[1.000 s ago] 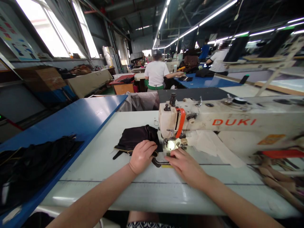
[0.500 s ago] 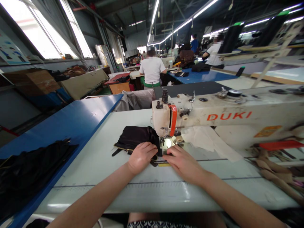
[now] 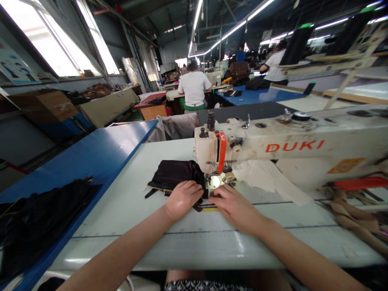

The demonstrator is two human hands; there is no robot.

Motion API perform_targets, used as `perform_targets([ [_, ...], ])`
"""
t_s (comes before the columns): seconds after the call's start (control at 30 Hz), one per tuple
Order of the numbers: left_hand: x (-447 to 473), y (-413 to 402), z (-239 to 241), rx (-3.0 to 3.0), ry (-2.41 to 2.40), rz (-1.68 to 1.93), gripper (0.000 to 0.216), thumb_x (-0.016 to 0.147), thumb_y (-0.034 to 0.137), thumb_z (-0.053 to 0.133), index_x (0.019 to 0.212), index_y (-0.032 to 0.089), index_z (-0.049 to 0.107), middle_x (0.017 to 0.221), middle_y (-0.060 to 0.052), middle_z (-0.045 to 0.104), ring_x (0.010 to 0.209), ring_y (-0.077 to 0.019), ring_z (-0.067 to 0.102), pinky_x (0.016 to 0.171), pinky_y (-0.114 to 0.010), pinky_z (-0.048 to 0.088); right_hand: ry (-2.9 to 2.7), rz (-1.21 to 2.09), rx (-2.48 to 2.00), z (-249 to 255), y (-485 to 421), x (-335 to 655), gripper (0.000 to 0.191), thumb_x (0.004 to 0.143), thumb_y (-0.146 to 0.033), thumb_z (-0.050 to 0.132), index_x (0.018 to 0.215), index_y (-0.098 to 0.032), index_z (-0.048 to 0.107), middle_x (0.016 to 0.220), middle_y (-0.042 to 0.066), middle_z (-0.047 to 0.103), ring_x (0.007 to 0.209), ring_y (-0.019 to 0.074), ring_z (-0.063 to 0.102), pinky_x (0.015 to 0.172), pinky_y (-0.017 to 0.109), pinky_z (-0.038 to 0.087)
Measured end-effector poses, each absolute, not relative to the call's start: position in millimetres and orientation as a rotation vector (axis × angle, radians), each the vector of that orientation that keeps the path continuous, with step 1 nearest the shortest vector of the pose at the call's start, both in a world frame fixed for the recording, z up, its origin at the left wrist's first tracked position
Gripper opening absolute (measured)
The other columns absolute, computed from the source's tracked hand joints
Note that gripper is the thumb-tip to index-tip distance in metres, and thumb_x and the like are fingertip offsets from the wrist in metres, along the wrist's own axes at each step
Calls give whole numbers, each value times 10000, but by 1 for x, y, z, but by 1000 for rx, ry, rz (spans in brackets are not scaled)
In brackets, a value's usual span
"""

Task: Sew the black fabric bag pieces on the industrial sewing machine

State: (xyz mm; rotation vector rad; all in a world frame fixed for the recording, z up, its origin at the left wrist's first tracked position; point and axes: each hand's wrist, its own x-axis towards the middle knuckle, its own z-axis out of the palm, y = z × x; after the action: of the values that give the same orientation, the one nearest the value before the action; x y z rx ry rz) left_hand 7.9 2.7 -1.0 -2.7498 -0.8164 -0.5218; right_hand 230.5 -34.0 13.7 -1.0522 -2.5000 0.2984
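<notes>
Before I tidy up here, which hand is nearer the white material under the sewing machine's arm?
The right hand, just in front of the white material and to its left. The left hand is farther left, on the black fabric.

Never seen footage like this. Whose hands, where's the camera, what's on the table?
It's one head-worn camera looking forward and down, so the two bare hands are the wearer's own; no robot here. The left hand rests on a black fabric piece with yellowish edging, lying on the pale table. The right hand is at the fabric's right end; whether its fingertips touch it is hard to tell. Just beyond is a sewing machine marked DUKI, with a pale sheet below its arm. To the left, dark cloth lies on a blue table.
</notes>
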Motion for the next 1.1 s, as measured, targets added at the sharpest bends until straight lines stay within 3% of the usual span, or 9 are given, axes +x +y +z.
perform_targets([
  [0.33, 9, 4, 0, -2792, -788, -414, 190, 917, 194, 482, 1052, 125, 596, 999, -78, 649, 975, -206, 567, 816, -345, 495, -2456, 343, -1033, 9, -34, 234, 299, 861, -82, 460, 1042, -228, 649, 940, 56, 571, 938, 211, 484, 842, 384, 438],
  [1.1, 2, 1, 0, -2583, -852, -954, 274, 908, 110, 425, 1097, 154, 618, 1060, -82, 667, 1000, -200, 581, 820, -345, 514, -2489, 337, -1054, 10, -35, 232, 271, 855, -67, 460, 1012, -201, 636, 971, 65, 562, 958, 212, 469, 853, 387, 430],
])
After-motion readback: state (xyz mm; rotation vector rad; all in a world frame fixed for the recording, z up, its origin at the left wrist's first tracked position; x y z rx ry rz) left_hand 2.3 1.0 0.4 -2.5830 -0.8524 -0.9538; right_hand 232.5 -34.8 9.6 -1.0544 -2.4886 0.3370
